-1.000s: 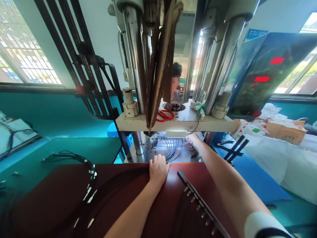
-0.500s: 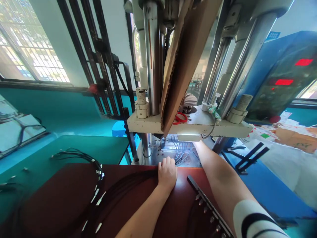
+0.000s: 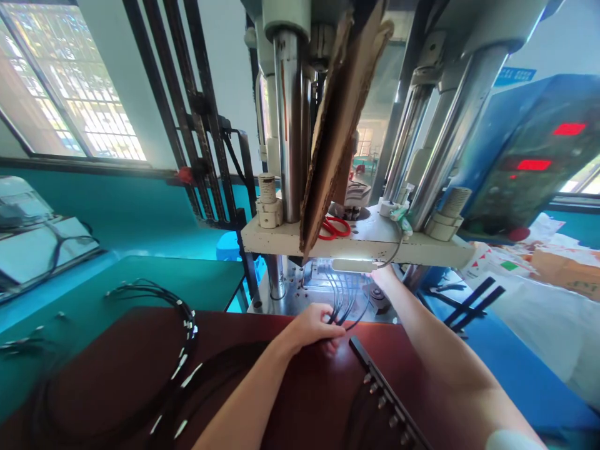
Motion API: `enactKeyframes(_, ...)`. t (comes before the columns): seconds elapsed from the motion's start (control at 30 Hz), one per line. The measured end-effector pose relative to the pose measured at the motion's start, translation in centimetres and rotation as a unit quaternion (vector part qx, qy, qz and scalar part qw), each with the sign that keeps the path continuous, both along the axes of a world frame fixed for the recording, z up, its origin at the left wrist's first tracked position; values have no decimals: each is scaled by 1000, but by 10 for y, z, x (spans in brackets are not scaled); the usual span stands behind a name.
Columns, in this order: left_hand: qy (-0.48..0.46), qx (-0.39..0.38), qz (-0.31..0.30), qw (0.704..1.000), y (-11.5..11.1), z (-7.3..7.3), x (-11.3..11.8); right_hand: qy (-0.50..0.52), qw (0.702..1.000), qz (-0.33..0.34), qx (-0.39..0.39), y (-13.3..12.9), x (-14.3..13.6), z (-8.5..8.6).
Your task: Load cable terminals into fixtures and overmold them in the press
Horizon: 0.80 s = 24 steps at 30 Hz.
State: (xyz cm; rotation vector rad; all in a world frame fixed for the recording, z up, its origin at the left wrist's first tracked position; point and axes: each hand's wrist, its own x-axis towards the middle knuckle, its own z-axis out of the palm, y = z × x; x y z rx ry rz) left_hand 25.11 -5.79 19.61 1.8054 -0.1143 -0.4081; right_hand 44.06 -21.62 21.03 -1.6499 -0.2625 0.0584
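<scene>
My left hand is closed round several thin black cables at the front edge of the machine's metal bed. Those cables run back into a metal mould under the press plate. My right hand reaches in beneath the plate at the right end of the mould; its fingers are hidden behind a white light bar. A black bar with a row of metal pieces lies on the brown table in front of my right forearm.
The cream press plate hangs low over my right hand, with red-handled scissors and a cardboard sheet on it. Steel columns stand at both sides. A labelled cable bundle lies left on the brown table.
My left hand has turned from lying palm-down on the table edge to gripping the cables. My right hand remains under the plate, and its forearm has shifted slightly.
</scene>
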Motion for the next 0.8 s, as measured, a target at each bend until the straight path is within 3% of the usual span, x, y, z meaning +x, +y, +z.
enactKeyframes(0.07, 115, -210, -85, 967, -6, -5, -2, 32, 999, -3, 29, -9, -18, -6)
enactKeyframes(0.1, 154, -284, -97, 942, -12, -9, -3, 43, 998, -3, 43, -13, -31, -8)
enactKeyframes(0.23, 188, -457, -114, 862, -45, -25, -14, 51, 995, -15, 80, -28, -86, -3)
enactKeyframes(0.33, 187, -455, -138, 860, -63, -22, -27, 24, 995, -41, 92, -38, -115, 2)
enactKeyframes(0.5, 211, -384, -70, 896, -77, -9, -45, -15, 990, -78, 114, -55, -133, -3)
enactKeyframes(0.8, 253, -392, -63, 882, -85, -4, -69, 7, 972, -140, 187, -64, -155, -20)
